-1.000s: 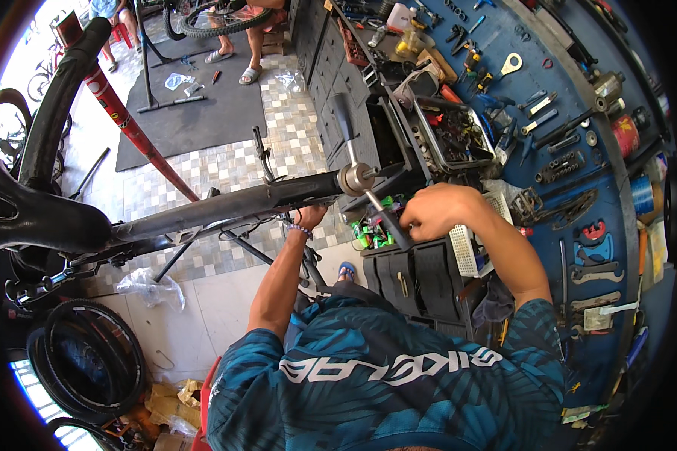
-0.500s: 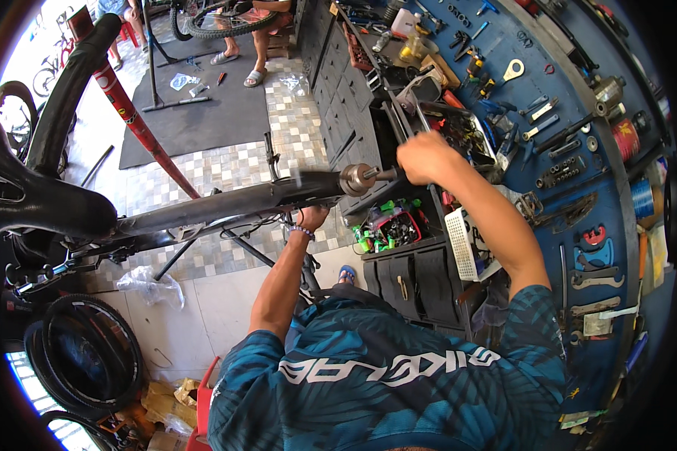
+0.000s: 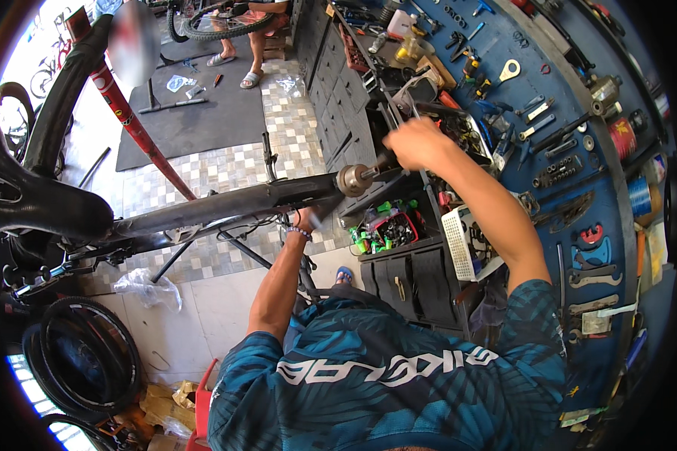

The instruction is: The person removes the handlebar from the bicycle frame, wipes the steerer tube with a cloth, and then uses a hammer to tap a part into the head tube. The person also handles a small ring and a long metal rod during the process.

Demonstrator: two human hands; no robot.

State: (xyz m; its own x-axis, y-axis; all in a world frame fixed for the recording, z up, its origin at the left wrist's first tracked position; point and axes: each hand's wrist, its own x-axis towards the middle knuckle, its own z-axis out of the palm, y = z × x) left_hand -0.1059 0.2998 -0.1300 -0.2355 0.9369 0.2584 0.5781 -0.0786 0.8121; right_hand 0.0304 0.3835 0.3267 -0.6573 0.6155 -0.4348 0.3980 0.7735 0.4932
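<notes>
A black bicycle frame tube (image 3: 218,209) runs across in front of me. At its right end sits a round metal press cup (image 3: 351,181) with a threaded bolt (image 3: 370,172) sticking out of it. My right hand (image 3: 417,144) is closed beyond the bolt, on a dark tool handle (image 3: 387,158) that is mostly hidden by the fingers. Below the tube, my left hand (image 3: 302,220) is partly covered by the frame. Its fingers are smeared, and a blurred grey and dark shape (image 3: 320,216) shows beside them.
At right a workbench (image 3: 496,248) carries wrenches, pliers and sockets. An open drawer (image 3: 390,229) with green and black parts lies below the press cup. Tires (image 3: 83,353) lean at lower left, near a red chair (image 3: 203,406). A seated person's leg (image 3: 256,59) shows at the back.
My right hand has moved a little left and up. My left hand has shifted slightly left, with a blurred shape now beside it. A blurred pale shape has appeared at upper left.
</notes>
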